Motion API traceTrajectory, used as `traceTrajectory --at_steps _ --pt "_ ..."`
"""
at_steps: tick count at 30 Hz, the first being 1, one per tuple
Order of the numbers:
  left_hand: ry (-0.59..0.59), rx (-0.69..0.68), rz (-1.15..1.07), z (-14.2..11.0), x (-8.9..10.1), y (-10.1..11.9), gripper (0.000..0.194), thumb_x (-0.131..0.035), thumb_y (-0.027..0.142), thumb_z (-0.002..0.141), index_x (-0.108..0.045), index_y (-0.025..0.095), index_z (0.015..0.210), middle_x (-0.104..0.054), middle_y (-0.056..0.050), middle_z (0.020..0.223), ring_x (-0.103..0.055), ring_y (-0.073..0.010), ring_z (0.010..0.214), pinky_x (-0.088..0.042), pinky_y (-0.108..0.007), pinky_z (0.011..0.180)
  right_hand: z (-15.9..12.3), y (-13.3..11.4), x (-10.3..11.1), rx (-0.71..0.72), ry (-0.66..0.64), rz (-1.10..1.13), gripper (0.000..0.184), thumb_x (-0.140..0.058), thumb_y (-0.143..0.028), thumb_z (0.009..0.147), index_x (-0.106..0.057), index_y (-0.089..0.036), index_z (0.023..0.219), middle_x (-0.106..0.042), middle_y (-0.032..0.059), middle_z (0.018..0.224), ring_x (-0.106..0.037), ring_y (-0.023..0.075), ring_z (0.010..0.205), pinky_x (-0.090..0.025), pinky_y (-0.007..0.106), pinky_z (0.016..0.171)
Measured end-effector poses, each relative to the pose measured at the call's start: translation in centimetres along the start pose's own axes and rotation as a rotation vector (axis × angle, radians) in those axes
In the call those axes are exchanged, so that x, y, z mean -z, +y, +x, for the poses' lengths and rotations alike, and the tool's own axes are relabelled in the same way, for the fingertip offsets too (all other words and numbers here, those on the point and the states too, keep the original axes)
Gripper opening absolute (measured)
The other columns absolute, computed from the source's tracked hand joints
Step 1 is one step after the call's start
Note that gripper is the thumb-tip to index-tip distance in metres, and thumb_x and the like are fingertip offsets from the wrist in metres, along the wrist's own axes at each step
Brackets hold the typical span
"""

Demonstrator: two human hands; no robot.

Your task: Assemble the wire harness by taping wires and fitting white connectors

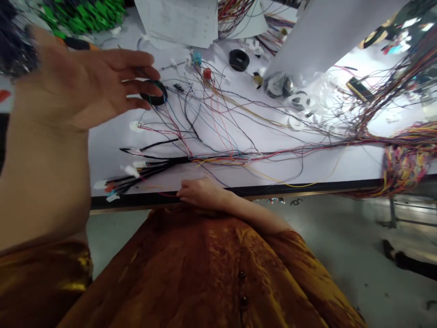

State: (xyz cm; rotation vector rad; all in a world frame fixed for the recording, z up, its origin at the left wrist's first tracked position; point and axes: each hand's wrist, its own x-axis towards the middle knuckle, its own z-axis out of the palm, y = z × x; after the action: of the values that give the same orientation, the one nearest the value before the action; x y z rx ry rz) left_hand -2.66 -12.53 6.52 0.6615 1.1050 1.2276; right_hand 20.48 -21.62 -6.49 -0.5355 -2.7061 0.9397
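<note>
Right hand (pixel 201 192): fingers together and loosely curled, lying on the table's front edge (pixel 239 190); cannot tell if it grips anything. Red wire (pixel 168 194) just beside the fingertips.
Left hand (pixel 80 86): raised, fingers spread apart, holding nothing visible.
Black ring (pixel 157 93): on the table, directly beside the left hand's fingertips (pixel 150 73); contact cannot be confirmed.
Wire harness (pixel 153 165): black-sleeved bundle on the tabletop, fanning into loose coloured wires, white connectors (pixel 131 170) at its left end.
Further tabletop items: blue connector (pixel 196 58), red connector (pixel 207 73), second black ring (pixel 239 60), papers (pixel 177 18).
Right side: thick multicoloured wire bundle (pixel 404 166) hanging over the table edge.
Far left: green parts (pixel 78 16).
</note>
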Motion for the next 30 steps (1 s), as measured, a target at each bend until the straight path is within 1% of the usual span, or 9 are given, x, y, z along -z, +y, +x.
traceTrajectory --at_steps 2,4,8,10,13,18,23,27,30 --pt "-0.089 -0.075 0.131 0.9 0.2 -0.6 0.055 -0.017 0.014 0.101 -0.071 0.007 0.101 -0.073 -0.01 0.092 -0.067 -0.0166 0.087 -0.055 -0.021 0.066 -1.1 0.4 0.3 0.031 0.035 0.081 0.021 -0.068 -0.028 0.086 -0.069 -0.024 0.106 -0.069 0.0042 0.108 -0.065 0.0154 0.081 -0.053 0.025 0.066" --pt "-0.13 -0.135 0.192 1.4 0.1 -1.3 0.047 -0.024 0.006 0.097 -0.071 0.01 0.095 -0.073 -0.007 0.084 -0.067 -0.0144 0.086 -0.056 -0.021 0.071 -2.0 1.7 1.9 -0.001 0.199 0.181 0.023 -0.063 -0.028 0.091 -0.067 -0.02 0.112 -0.068 0.007 0.114 -0.065 0.0176 0.099 -0.053 0.027 0.083" --pt "-0.078 -0.094 0.12 2.2 -0.6 -2.2 0.034 -0.036 0.014 0.097 -0.069 0.016 0.093 -0.072 -0.004 0.078 -0.067 -0.0173 0.082 -0.059 -0.026 0.066 -2.9 7.0 6.2 -0.412 0.581 0.178 0.018 -0.052 -0.021 0.094 -0.07 -0.018 0.095 -0.07 0.0048 0.094 -0.063 0.0142 0.083 -0.05 0.029 0.081" --pt "-0.002 -0.053 0.063 2.6 -1.3 -2.7 0.031 -0.039 0.014 0.096 -0.069 0.016 0.09 -0.071 -0.002 0.073 -0.065 -0.0139 0.073 -0.056 -0.021 0.055 -2.7 9.7 7.3 -0.595 0.571 0.11 0.014 -0.056 -0.02 0.09 -0.07 -0.017 0.088 -0.068 0.0041 0.086 -0.06 0.0146 0.077 -0.048 0.03 0.079" --pt "0.109 0.008 0.018 3.5 -1.9 -3.8 0.027 -0.043 0.012 0.092 -0.068 0.018 0.084 -0.068 0.0 0.065 -0.06 -0.0099 0.062 -0.05 -0.016 0.047 -1.6 12.1 7.1 -0.724 0.454 0.024 0.005 -0.064 -0.019 0.082 -0.068 -0.017 0.079 -0.063 0.0034 0.079 -0.056 0.0167 0.076 -0.044 0.031 0.078" --pt "0.116 0.041 0.022 4.8 -1.5 -6.2 0.019 -0.051 0.016 0.09 -0.067 0.018 0.08 -0.068 -0.002 0.069 -0.061 -0.0109 0.061 -0.052 -0.02 0.05 -1.0 11.9 6.4 -0.625 0.531 0.231 0.008 -0.057 -0.012 0.076 -0.06 -0.018 0.08 -0.056 -0.0011 0.075 -0.05 0.0128 0.067 -0.041 0.027 0.067" --pt "-0.058 0.214 0.245 6.2 -1.9 -9.2 0.014 -0.072 0.025 0.081 -0.068 0.013 0.075 -0.07 -0.008 0.08 -0.057 -0.0086 0.053 -0.04 -0.019 0.042 -1.7 10.7 6.2 -0.486 0.646 0.372 0.024 -0.044 -0.033 0.095 -0.063 -0.018 0.095 -0.052 -0.0032 0.066 -0.049 0.0116 0.06 -0.042 0.025 0.061" --pt "-0.198 0.306 0.328 8.0 -4.2 -11.7 0.016 -0.076 0.025 0.078 -0.07 0.01 0.074 -0.073 -0.012 0.092 -0.05 -0.0044 0.047 -0.03 -0.019 0.038 -1.5 10.4 5.1 -0.339 0.557 0.224 0.027 -0.045 -0.031 0.097 -0.069 -0.018 0.093 -0.069 0.0085 0.097 -0.064 0.017 0.092 -0.051 0.032 0.082" --pt "-0.144 0.33 0.211 10.0 -5.6 -12.2 0.014 -0.078 0.017 0.074 -0.067 0.011 0.069 -0.071 -0.009 0.077 -0.041 -0.0016 0.042 -0.02 -0.019 0.036 -1.3 10.8 4.5 -0.324 0.482 0.168 0.026 -0.048 -0.028 0.096 -0.072 -0.019 0.092 -0.071 0.0104 0.105 -0.062 0.0207 0.113 -0.051 0.036 0.092"
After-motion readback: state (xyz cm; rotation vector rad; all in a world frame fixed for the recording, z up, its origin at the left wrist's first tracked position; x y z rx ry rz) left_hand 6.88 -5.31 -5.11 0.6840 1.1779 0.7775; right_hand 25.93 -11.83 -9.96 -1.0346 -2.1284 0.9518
